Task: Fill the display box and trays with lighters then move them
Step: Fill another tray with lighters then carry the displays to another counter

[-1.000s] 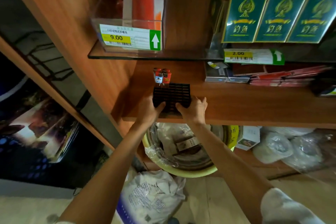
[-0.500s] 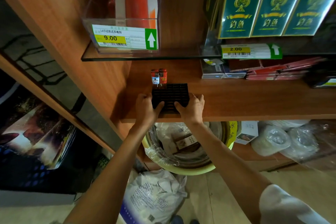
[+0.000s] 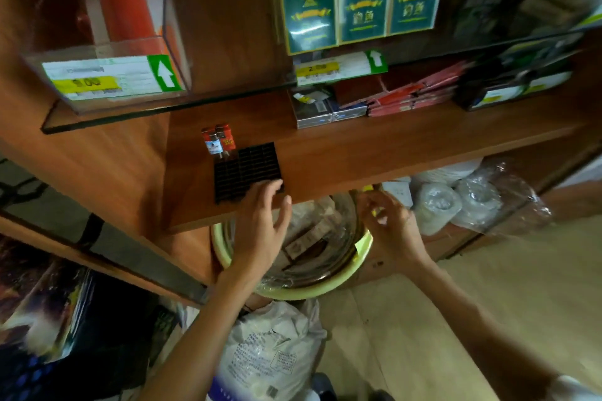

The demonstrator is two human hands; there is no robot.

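The black tray point(image 3: 246, 169) on the wooden shelf point(image 3: 358, 153) holds two lighters point(image 3: 217, 142) upright in its far-left corner. The left hand point(image 3: 260, 231) is open, fingertips at the tray's near edge; the right hand point(image 3: 391, 228) hangs loose and empty. The tray is probably light, stiff plastic: better to grip both sides and keep it level.

A brown wooden shelf point(image 3: 358, 153) carries a black grid tray point(image 3: 247, 169) near its front left corner, sitting slightly askew to the edge. Two red lighters point(image 3: 217, 142) stand upright in the tray's back left corner. Behind the tray and to its right, against the back, lie small grey and blue packs point(image 3: 314, 111). Further right of the tray is a stack of flat red packets point(image 3: 410, 96), and beyond it a dark box point(image 3: 508, 88), too blurred to read.
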